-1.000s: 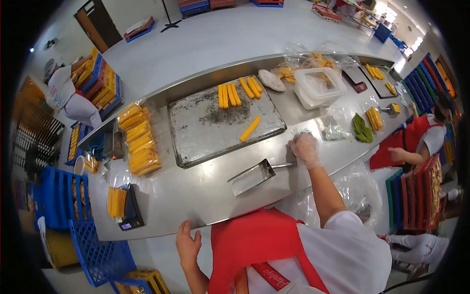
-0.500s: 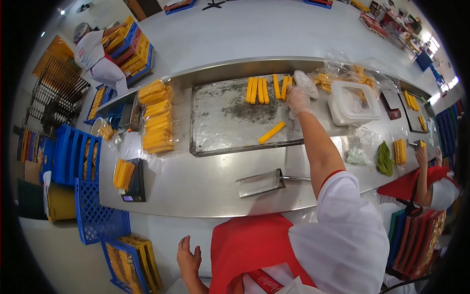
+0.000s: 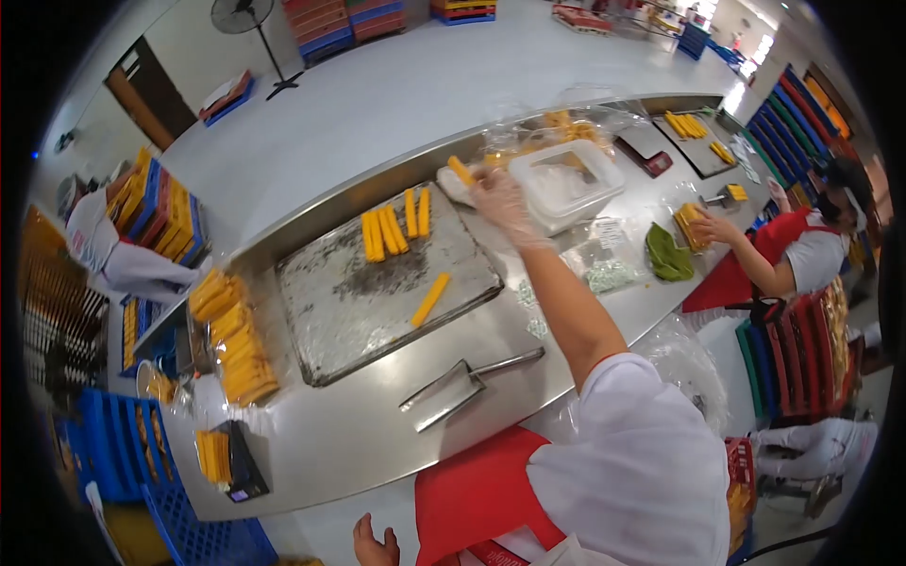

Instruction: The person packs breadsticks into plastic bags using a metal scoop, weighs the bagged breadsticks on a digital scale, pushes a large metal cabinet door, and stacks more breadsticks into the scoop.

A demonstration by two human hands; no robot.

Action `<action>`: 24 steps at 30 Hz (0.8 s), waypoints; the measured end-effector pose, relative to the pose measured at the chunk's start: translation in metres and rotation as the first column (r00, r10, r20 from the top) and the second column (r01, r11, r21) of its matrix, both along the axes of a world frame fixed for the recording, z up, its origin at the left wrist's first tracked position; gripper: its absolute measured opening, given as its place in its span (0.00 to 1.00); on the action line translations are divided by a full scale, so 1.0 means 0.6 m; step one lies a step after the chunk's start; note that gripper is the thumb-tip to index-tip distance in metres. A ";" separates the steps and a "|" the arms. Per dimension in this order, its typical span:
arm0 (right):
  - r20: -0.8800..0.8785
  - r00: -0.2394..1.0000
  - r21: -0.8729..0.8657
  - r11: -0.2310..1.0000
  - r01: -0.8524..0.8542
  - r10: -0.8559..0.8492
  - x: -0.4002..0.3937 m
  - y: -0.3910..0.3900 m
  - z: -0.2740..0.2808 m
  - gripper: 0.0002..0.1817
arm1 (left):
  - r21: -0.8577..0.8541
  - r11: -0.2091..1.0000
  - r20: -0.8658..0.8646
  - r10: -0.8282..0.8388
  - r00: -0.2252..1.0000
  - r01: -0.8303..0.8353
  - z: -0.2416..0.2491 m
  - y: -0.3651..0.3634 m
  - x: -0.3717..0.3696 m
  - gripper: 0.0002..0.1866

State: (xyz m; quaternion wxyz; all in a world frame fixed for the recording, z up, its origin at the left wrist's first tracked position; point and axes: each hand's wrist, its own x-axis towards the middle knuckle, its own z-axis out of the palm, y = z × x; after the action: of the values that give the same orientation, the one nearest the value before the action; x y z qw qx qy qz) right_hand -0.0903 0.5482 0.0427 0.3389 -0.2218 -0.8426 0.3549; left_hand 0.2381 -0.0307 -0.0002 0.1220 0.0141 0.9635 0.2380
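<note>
My right hand (image 3: 502,203), in a clear plastic glove, is closed on a yellow stick (image 3: 461,171) beside the white plastic tub (image 3: 566,184). My left hand (image 3: 376,542), bare, hangs below the table's near edge with its fingers apart and nothing in them. Several yellow sticks (image 3: 384,234) lie side by side on the worn metal tray (image 3: 321,325), and a single stick (image 3: 430,300) lies apart nearer its front edge. A metal scoop (image 3: 453,391) rests on the steel table in front of the tray.
Bagged yellow sticks (image 3: 231,340) line the tray's left. A black scale (image 3: 247,462) bears another pack. A green cloth (image 3: 668,253) lies on the right, near a co-worker (image 3: 802,250) handling a pack. Another person stands at stacked crates (image 3: 156,208) on the far left.
My right hand has moved from the tray's sticks toward the tub, carrying a yellow stick. The view has turned right. The co-worker's hand is now at a pack.
</note>
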 end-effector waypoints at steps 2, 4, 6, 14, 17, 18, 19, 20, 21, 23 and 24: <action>-0.155 0.988 -0.031 0.999 0.018 -0.022 0.061 0.067 0.062 0.10 | -0.007 0.999 -0.016 -0.040 0.999 0.040 0.013 0.013 -0.014 0.28; -0.201 0.968 0.147 0.972 0.181 -0.150 0.123 0.135 0.131 0.10 | -0.050 0.997 0.057 -0.047 0.997 0.049 0.022 0.018 -0.029 0.29; -0.157 0.927 0.394 0.839 0.374 -0.340 0.154 0.220 0.175 0.10 | -0.059 0.994 0.022 -0.088 0.996 0.089 0.001 0.009 -0.040 0.29; 0.000 0.903 0.647 0.689 0.328 -0.430 0.101 0.369 0.226 0.23 | -0.094 0.992 -0.029 -0.082 0.996 0.079 0.030 0.048 -0.067 0.30; 0.255 0.944 0.530 0.847 0.042 -0.207 0.069 0.281 0.200 0.28 | -0.079 0.996 -0.059 -0.039 0.998 0.034 0.028 0.055 -0.053 0.30; 0.382 0.912 0.426 0.904 -0.031 -0.149 0.052 0.243 0.189 0.28 | -0.086 0.995 -0.043 -0.052 0.998 0.049 0.029 0.052 -0.047 0.30; 0.385 0.913 0.422 0.905 -0.045 -0.134 0.040 0.206 0.184 0.28 | -0.094 0.994 -0.026 -0.066 0.997 0.064 0.030 0.048 -0.041 0.30; 0.457 0.873 0.504 0.858 -0.098 -0.169 0.028 0.170 0.182 0.28 | -0.098 0.994 -0.023 -0.053 0.998 0.050 0.030 0.042 -0.032 0.30; 0.519 0.829 0.578 0.801 -0.157 -0.211 0.016 0.150 0.181 0.28 | -0.107 0.994 -0.017 -0.037 0.999 0.035 0.028 0.035 -0.021 0.29; 0.516 0.814 0.583 0.805 -0.107 -0.266 -0.016 0.138 0.175 0.26 | -0.114 0.994 -0.008 -0.007 1.000 0.006 0.026 0.027 0.001 0.29; 0.513 0.792 0.591 0.805 -0.047 -0.331 -0.036 0.134 0.171 0.23 | -0.114 0.993 0.011 0.026 1.000 -0.024 0.030 0.024 0.015 0.29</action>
State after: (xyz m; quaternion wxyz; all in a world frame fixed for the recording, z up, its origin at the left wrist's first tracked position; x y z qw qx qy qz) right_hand -0.1117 0.6289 0.1455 0.1357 -0.2741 -0.9515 -0.0323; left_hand 0.2471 -0.0164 0.0176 0.1254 -0.0064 0.9748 0.1843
